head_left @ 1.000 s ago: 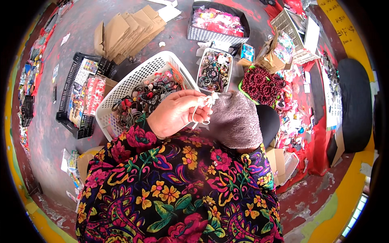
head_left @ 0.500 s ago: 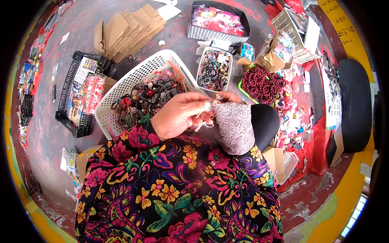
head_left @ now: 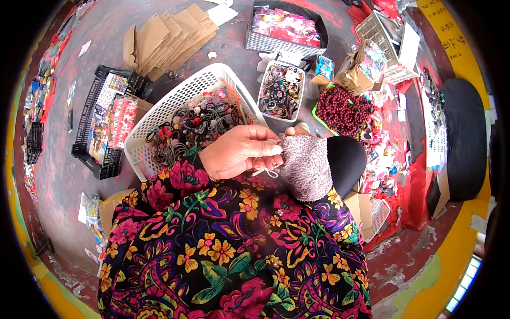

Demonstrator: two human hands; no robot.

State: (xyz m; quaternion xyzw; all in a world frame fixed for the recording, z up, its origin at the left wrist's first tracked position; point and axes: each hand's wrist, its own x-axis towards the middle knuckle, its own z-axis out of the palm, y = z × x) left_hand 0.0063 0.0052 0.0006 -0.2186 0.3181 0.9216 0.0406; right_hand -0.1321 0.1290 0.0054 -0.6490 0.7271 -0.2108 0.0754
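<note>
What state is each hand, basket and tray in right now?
Left hand: bare, fingers pinched on a small white loop.
Right hand: in a grey fuzzy glove, meeting the left.
White basket: tilted, full of hair ties.
Small white tray: holds bracelets.
Green tray: heaped with red beads.
Black crate: holds flat packets.

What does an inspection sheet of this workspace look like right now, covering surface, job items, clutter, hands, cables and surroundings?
Surface: grey floor smeared with red paint.
Job's things: small white looped piece pinched between both hands; white basket of tangled hair ties just beyond them.
Clutter: flattened cardboard boxes, black crate of packets, small white tray of rings, dark red beads, grey basket of pink packets.
Hands: left hand bare, fingers closed on the piece; right hand in a fuzzy grey glove, meeting it.
Cables: nothing seen.
Surroundings: yellow painted border, black cushion at right.
</note>
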